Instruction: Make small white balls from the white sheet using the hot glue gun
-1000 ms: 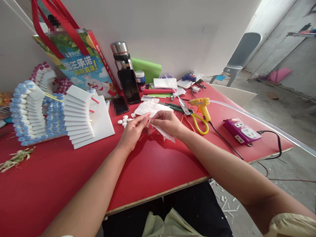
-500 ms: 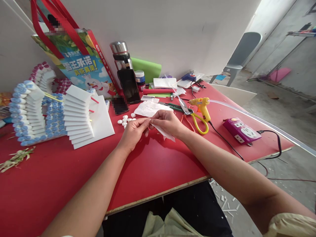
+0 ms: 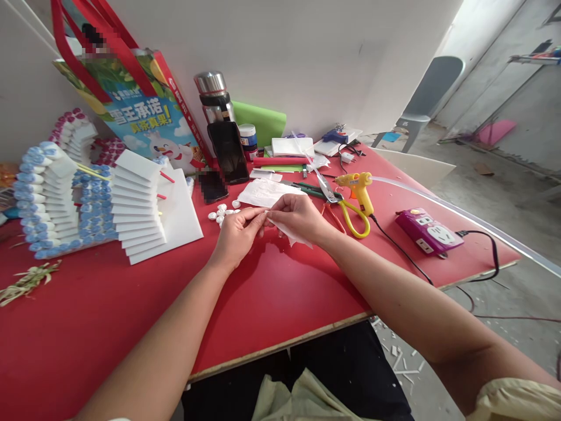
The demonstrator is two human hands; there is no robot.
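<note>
Both hands meet above the red table (image 3: 272, 292), pinching one strip of thin white paper (image 3: 294, 235). My left hand (image 3: 236, 233) grips the strip's left end between thumb and fingertips. My right hand (image 3: 294, 215) is closed on the strip, whose loose end hangs out below its palm. Several small white rolled pieces (image 3: 221, 213) lie on the table just left of my left hand. A crumpled white sheet (image 3: 263, 192) lies right behind the hands.
A white stepped foam model (image 3: 144, 204) with blue-tipped rolls stands at the left. Yellow scissors (image 3: 353, 219), a yellow glue gun (image 3: 359, 188) and a purple power strip (image 3: 427, 231) lie to the right. A phone (image 3: 228, 151), flask (image 3: 213, 96) and printed bag (image 3: 140, 111) stand at the back.
My hands have drawn slightly closer together on the paper strip, and its hanging end has shortened. Nothing else on the table has moved.
</note>
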